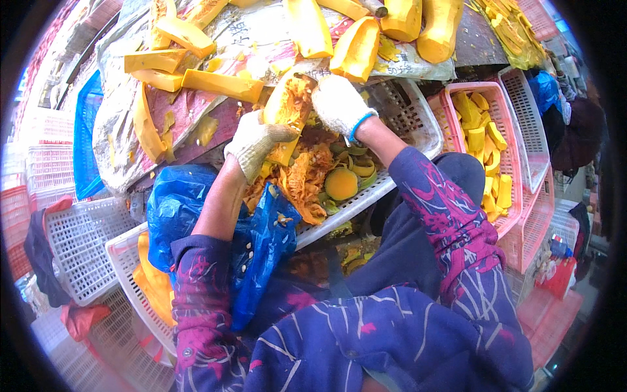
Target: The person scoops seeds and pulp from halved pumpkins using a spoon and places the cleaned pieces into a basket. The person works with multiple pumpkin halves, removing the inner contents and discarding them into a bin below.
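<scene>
My left hand, in a knitted glove, grips a halved pumpkin piece with stringy pulp and seeds in its hollow. At the upper end of that piece is my right hand, in a white glove, closed around a tool whose curved metal edge touches the pulp. Most of the tool is hidden by the glove. Below both hands, a white plastic basket holds orange pulp, green peel and a round pumpkin end. A blue plastic bag lies at the basket's left side.
Peeled pumpkin pieces lie on woven sacks ahead. A pink basket of cut pumpkin stands at the right. Another white basket with pumpkin is at the lower left. Crates are stacked at both sides.
</scene>
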{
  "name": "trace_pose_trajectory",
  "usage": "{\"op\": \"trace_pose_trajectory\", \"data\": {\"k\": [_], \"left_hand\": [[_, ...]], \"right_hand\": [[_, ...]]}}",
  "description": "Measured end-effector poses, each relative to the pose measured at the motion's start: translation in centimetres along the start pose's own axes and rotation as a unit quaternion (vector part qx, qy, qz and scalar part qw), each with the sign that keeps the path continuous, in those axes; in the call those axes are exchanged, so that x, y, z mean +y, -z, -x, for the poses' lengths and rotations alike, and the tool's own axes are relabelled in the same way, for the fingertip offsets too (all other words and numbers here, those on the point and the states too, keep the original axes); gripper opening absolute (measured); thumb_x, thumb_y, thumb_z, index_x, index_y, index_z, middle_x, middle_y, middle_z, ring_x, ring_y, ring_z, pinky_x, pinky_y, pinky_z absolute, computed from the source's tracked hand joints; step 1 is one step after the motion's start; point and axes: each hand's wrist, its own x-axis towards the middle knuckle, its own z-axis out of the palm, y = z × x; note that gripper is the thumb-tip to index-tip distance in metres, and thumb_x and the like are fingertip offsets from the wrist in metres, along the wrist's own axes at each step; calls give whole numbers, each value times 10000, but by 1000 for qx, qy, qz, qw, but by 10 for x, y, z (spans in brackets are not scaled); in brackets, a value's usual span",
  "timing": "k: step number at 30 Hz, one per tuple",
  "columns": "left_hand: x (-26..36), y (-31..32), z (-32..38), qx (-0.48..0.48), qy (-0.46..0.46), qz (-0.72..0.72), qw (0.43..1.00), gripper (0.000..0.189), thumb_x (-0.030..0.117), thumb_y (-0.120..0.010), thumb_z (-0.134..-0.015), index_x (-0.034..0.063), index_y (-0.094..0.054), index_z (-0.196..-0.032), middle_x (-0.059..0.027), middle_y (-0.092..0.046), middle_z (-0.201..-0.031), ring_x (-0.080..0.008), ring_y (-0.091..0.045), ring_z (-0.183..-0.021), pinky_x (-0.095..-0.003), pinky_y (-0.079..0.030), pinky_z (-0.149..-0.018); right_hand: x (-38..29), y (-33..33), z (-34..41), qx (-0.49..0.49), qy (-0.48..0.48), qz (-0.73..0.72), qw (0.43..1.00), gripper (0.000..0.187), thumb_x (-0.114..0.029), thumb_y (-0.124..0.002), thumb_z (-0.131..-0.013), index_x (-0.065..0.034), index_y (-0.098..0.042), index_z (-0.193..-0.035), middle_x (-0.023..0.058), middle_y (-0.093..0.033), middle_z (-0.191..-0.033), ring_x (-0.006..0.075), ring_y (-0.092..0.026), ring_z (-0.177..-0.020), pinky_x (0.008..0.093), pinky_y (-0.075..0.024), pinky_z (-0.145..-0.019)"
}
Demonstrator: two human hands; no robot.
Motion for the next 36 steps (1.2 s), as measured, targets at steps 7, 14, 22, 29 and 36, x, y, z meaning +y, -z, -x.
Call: {"op": "trace_pose_trajectory", "data": {"k": [7,14,22,29,36], "left_hand": [[-4,0,-8,-5,-11,-38,999,377,19,-679,-701,-31,-589,-1064,-94,-639,-860,-202,-636,-665,-339,-555,-596],[0,-1,1,2,0,5,1000,352,13,-674,-709,-32,-594,-1049,-100,-643,-860,-206,-637,-652,-336,-554,-580],[-3,1,-2,-6,-4,-2,1000,360,32,-682,-712,-44,-588,-1051,-109,-642,-854,-223,-641,-613,-341,-558,-564],[-4,0,-2,6,-1,-11,1000,364,42,-690,-699,-38,-600,-1043,-98,-644,-844,-202,-636,-649,-331,-553,-592],[3,-1,1,-6,-3,-9,1000,392,66,-676,-731,-11,-581,-1104,-82,-643,-900,-169,-630,-681,-294,-540,-619]], "right_hand": [[-1,0,-7,-45,88,-48,994,197,-124,-536,-759,-44,-677,-647,164,-636,-652,314,-627,-621,415,-501,-605],[-23,37,16,-153,7,-258,954,225,-156,-490,-847,35,-597,-799,247,-582,-725,399,-582,-714,458,-469,-657],[7,20,5,-85,8,-8,996,228,-152,-502,-832,-7,-655,-745,190,-631,-764,346,-615,-742,429,-492,-696],[-23,10,24,-80,-34,-94,992,203,-132,-529,-762,-25,-689,-698,177,-642,-695,324,-634,-667,420,-505,-641],[-29,9,35,-80,1,-163,983,206,-165,-516,-811,-27,-618,-698,186,-595,-680,358,-593,-671,459,-464,-618]]}}
